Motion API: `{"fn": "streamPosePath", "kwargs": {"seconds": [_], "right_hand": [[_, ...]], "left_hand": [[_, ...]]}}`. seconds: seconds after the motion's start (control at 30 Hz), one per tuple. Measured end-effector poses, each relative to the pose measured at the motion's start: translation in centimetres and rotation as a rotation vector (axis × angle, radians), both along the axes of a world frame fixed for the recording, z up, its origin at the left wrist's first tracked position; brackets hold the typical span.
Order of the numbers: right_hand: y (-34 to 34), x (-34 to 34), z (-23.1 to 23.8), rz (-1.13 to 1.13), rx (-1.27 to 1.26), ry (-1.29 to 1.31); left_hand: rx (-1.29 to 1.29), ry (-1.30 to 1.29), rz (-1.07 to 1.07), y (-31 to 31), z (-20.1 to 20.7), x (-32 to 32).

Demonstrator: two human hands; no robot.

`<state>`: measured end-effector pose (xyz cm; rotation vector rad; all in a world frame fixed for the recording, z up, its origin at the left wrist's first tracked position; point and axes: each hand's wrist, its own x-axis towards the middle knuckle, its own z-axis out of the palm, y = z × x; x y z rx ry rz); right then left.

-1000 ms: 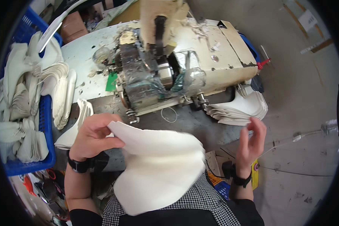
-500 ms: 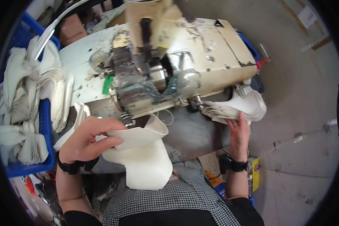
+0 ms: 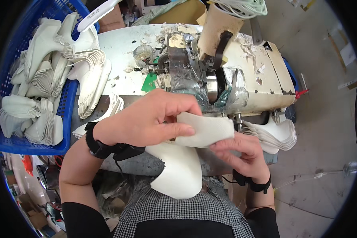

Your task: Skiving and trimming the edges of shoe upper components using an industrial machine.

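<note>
In front of the machine, both my hands hold a white leather-like cut piece [image 3: 205,129]. My left hand [image 3: 144,119] is closed on its left end, thumb in front and fingers behind. At the right end, my right hand [image 3: 244,152] pinches the edge between thumb and fingers. A broad white flap [image 3: 182,170] hangs below in front of my checked apron; whether it belongs to the same piece, I cannot tell. Just beyond my right hand lies a fanned stack of white pieces [image 3: 279,133]. More white pieces [image 3: 113,109] lie partly hidden behind my left forearm.
A worn skiving-type machine [image 3: 236,93] with a metal drum stands ahead, scraps scattered over its top. At left, a blue plastic basket [image 3: 69,129] holds several stacks of white pieces. A bundled stack [image 3: 93,83] leans beside it. A white lamp arm [image 3: 97,16] reaches over the basket.
My right hand has left the stack at the right and come to the white piece's right end. My left hand has moved right with the piece. The view has shifted, too.
</note>
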<state>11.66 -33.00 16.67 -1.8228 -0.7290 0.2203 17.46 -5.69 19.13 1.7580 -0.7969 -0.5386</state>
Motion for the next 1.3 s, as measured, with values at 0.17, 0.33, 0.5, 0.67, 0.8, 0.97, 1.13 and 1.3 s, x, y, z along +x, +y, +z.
{"fn": "streamPosePath", "kwargs": {"seconds": [0.17, 0.33, 0.5, 0.67, 0.8, 0.97, 1.13, 1.3], "right_hand": [[1.6, 0.4, -1.8, -0.251, 0.123, 0.109], [3.1, 1.1, -4.1, -0.408, 0.240, 0.192], [4.4, 1.8, -5.3, -0.522, 0.282, 0.253], [5.3, 1.7, -5.2, -0.541, 0.289, 0.305], [5.9, 2.0, -5.0, -0.547, 0.335, 0.369], [6.4, 2.2, -5.0, -0.568, 0.380, 0.441], [6.6, 2.4, -4.9, -0.571, 0.347, 0.419], [6.2, 2.7, -4.6, -0.592, 0.338, 0.433]], "left_hand": [[0.035, 0.170, 0.209, 0.8, -1.1, 0.3], [0.159, 0.238, 0.268, 0.5, -1.8, 2.3], [0.320, 0.240, 0.332, 0.1, -1.6, 4.1], [0.338, 0.333, 0.323, 0.7, -1.0, 4.8], [0.356, 0.353, 0.304, 1.1, -0.6, 5.8], [0.398, 0.347, 0.294, 1.0, -0.5, 6.4], [0.435, 0.323, 0.285, 1.1, -0.1, 6.7], [0.419, 0.298, 0.292, 0.6, 0.0, 6.6]]}}
